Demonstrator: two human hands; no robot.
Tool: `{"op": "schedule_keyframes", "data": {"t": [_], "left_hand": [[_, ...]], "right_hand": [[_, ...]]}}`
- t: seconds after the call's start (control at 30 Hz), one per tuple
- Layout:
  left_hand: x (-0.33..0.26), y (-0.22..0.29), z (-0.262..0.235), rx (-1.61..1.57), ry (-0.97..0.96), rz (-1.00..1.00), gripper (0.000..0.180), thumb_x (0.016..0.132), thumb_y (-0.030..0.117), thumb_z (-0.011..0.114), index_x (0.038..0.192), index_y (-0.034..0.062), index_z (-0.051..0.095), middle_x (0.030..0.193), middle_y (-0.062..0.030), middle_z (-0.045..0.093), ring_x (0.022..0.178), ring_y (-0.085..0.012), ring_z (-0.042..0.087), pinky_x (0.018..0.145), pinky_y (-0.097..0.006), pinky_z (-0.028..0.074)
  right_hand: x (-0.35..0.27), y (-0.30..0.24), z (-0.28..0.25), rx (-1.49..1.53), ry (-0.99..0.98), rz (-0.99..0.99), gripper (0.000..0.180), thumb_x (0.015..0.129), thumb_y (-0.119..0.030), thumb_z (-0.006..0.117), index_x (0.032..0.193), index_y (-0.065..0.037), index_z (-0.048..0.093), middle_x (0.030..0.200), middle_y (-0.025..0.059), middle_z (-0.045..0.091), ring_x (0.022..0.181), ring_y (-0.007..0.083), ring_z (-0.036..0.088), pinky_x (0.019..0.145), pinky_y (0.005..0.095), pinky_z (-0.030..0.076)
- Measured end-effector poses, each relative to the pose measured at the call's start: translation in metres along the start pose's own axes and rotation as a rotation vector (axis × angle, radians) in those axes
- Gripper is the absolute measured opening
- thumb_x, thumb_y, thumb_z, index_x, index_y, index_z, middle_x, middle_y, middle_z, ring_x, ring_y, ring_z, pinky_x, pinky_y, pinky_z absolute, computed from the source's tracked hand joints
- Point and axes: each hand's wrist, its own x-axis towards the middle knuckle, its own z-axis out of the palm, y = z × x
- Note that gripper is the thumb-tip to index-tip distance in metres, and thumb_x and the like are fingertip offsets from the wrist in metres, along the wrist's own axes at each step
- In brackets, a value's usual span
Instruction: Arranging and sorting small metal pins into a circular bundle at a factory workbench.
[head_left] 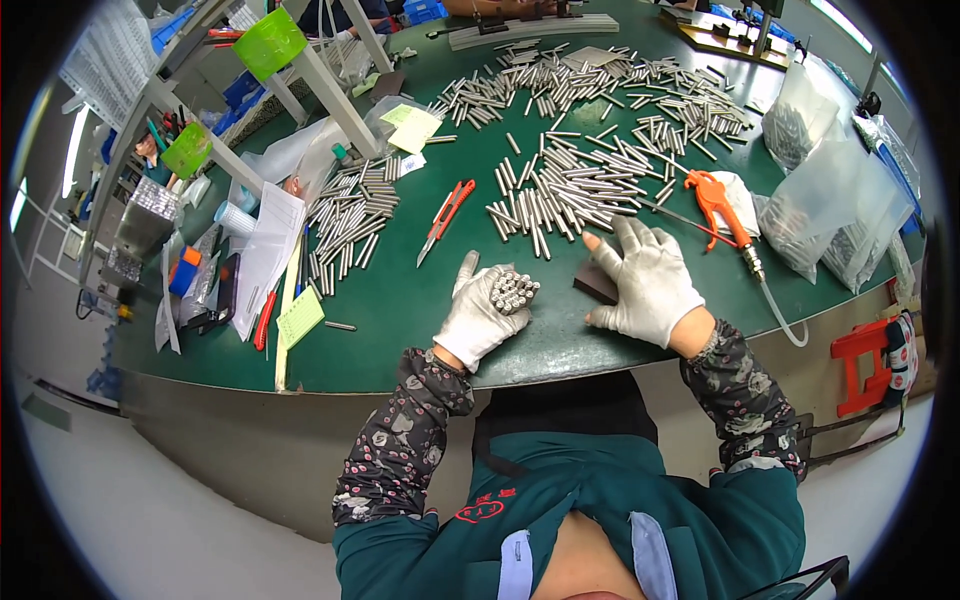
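Observation:
My left hand (474,318), in a white glove, is closed around a bundle of short metal rods (515,291) near the table's front edge. Their round ends face up. My gloved right hand (648,285) has its fingers spread, with a bare fingertip or two showing. It lies at the near edge of a large pile of metal rods (560,190), and I see nothing gripped in it. A dark block (592,284) sits beneath and beside its palm, partly hidden by the hand.
A red utility knife (447,220) lies left of the pile, with more rods (352,215) beyond it. An orange air gun (714,205) with a hose lies to the right, near plastic bags (822,200) of parts. A grey shelf frame (335,80) stands at the left.

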Motion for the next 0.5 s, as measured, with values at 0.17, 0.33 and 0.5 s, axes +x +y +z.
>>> {"op": "schedule_keyframes", "data": {"t": [0.17, 0.33, 0.5], "left_hand": [[0.002, -0.001, 0.002, -0.011, -0.05, 0.014, 0.032, 0.06, 0.019, 0.072, 0.089, 0.0109, 0.063, 0.091, -0.0005, 0.061, 0.101, -0.0148, 0.052, 0.11, -0.039, 0.011], [0.004, -0.008, 0.007, 0.27, 0.044, 0.164, 0.028, 0.065, 0.022, 0.066, 0.093, 0.0187, 0.064, 0.09, 0.0019, 0.06, 0.099, -0.0156, 0.053, 0.107, -0.045, 0.017], [0.003, 0.0, 0.001, 0.081, -0.089, 0.048, 0.04, 0.062, 0.023, 0.069, 0.099, 0.0129, 0.059, 0.096, -0.0025, 0.059, 0.1, -0.0161, 0.052, 0.11, -0.039, 0.009]], "right_hand": [[-0.004, -0.002, 0.008, 0.125, -0.123, 0.087, 0.056, 0.068, -0.032, 0.066, 0.121, -0.019, 0.051, 0.125, 0.0212, 0.041, 0.115, 0.0331, 0.04, 0.094, 0.0419, 0.032], [0.01, -0.019, -0.004, 0.497, 0.169, -0.386, 0.061, 0.062, -0.021, 0.07, 0.12, -0.022, 0.051, 0.125, 0.0213, 0.041, 0.11, 0.0382, 0.044, 0.091, 0.0454, 0.035], [0.035, 0.008, 0.001, 0.253, 0.321, -0.136, 0.048, 0.064, -0.021, 0.068, 0.111, -0.018, 0.058, 0.121, 0.0197, 0.045, 0.104, 0.0349, 0.048, 0.086, 0.0436, 0.038]]}}
